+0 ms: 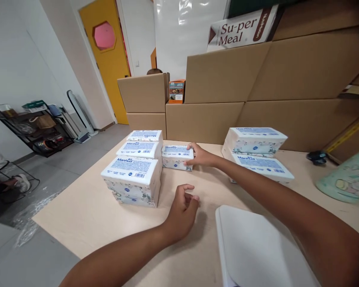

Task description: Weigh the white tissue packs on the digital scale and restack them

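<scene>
On the light wooden table point(77, 215), white-and-blue tissue packs point(131, 175) stand in stacks at the left, in a row running away from me. A single tissue pack point(177, 163) lies beside the row's far part, with my right hand point(201, 155) gripping its right end. My left hand point(182, 213) hovers nearer, right of the front stack, its fingers curled but apart and nothing between them. More tissue packs point(254, 147) are piled at the right, beyond my right forearm.
A white flat-topped object point(257, 243) sits at the front right. Cardboard boxes point(203, 119) wall off the back. At the right are a black object point(317, 158) and a pale green patterned item point(350, 179). A person's foot point(22, 183) shows far left.
</scene>
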`<state>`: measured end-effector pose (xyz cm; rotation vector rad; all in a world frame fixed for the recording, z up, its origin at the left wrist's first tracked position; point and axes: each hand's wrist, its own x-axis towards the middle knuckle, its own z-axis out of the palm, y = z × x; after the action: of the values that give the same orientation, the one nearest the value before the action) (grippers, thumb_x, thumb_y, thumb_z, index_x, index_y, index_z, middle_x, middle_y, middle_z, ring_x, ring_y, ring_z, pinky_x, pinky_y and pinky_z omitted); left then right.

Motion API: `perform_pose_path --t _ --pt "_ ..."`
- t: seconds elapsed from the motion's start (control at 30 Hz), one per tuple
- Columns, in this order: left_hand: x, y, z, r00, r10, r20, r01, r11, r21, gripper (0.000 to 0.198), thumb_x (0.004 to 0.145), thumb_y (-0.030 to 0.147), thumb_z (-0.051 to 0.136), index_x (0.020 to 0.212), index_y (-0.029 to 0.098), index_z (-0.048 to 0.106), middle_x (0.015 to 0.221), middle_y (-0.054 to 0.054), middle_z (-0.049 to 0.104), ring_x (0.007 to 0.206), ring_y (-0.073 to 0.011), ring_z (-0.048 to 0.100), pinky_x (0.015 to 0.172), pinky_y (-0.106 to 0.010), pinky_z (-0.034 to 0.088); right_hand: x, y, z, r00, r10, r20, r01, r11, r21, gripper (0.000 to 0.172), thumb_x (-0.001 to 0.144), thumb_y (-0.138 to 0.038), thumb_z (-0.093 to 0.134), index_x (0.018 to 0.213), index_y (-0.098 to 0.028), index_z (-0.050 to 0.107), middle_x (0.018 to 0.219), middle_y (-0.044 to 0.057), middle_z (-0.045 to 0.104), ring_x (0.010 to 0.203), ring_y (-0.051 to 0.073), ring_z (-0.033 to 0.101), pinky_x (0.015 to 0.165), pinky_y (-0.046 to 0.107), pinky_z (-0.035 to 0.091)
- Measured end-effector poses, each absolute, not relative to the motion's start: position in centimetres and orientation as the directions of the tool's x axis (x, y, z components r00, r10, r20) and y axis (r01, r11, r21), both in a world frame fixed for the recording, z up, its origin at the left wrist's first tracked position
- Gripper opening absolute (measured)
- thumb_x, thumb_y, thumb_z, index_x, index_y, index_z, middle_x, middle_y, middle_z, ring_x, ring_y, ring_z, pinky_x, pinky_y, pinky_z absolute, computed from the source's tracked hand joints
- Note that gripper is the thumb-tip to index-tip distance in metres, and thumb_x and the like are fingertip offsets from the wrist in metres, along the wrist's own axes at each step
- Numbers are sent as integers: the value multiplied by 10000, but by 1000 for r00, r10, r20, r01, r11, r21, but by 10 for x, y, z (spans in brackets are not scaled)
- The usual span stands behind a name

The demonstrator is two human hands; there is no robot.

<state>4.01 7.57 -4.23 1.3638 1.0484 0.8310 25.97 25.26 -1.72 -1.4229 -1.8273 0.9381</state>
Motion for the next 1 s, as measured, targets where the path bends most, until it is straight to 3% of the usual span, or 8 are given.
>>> perform_pose_path --t 0.2,0.33,0.43,0.53,0.63,0.73,0.87,1.0 --pt "41 75 -41 356 928 -110 104 78 992 491 1012 539 689 1393 264 547 1115 -89 651 1040 -252 642 883 -394 549 252 249 -21 -203 977 57 517 157 -842 871 579 -534 970 1238 -293 455 1385 143 577 1070 324 689 799 530 696" --pt "40 78 -45 358 928 -106 107 72 992 492 1000 539 702 1381 263 559 1130 -98 657 1041 -250 632 872 -385 542 251 250 -18 -219 973 73 648 201 -735 927 697 -539 942 1456 -263 487 1556 185 566 1263 363 704 1059 557 644" --pt "39 81 -47 341 938 -70 103 37 994 493 978 561 716 1348 271 568 1094 -77 648 1013 -243 631 880 -384 534 257 240 -12 -281 955 96 777 286 -561 1036 816 -535 874 1690 -273 384 1811 226 351 1609 435 500 1279 588 476" --pt "40 83 -49 342 939 -27 91 -5 996 507 961 578 719 1330 266 567 1059 -62 636 1004 -244 629 916 -398 521 277 214 -2 -324 926 193 842 375 -389 991 950 -562 735 1788 -307 269 1895 186 224 1742 422 287 1359 635 351" --pt "40 85 -49 358 934 -6 86 -27 996 501 974 565 688 1341 251 556 1047 -60 628 1014 -249 624 944 -410 511 314 181 11 -348 886 306 878 422 -225 833 1009 -535 637 1760 -293 370 1854 150 365 1726 413 330 1373 664 318" --pt "40 85 -49 359 933 -1 96 -36 995 493 978 558 671 1341 246 553 1028 -51 615 1009 -249 620 951 -411 508 359 153 17 -266 935 237 944 302 -131 764 982 -571 636 1674 -267 527 1683 175 603 1593 473 511 1291 696 420" --pt "41 87 -49 349 936 33 86 -67 994 484 965 549 679 1319 241 561 962 -27 601 972 -245 616 966 -420 500 397 128 10 -39 998 51 999 38 25 1011 821 -655 768 1684 -190 522 1654 276 588 1488 575 552 1175 735 478" --pt "42 90 -53 329 943 55 81 -86 993 507 942 561 694 1312 236 572 926 -18 601 943 -251 620 939 -421 505 408 110 2 -36 999 38 997 34 71 1098 749 -663 816 1709 -229 505 1597 270 610 1438 565 577 1170 698 477"
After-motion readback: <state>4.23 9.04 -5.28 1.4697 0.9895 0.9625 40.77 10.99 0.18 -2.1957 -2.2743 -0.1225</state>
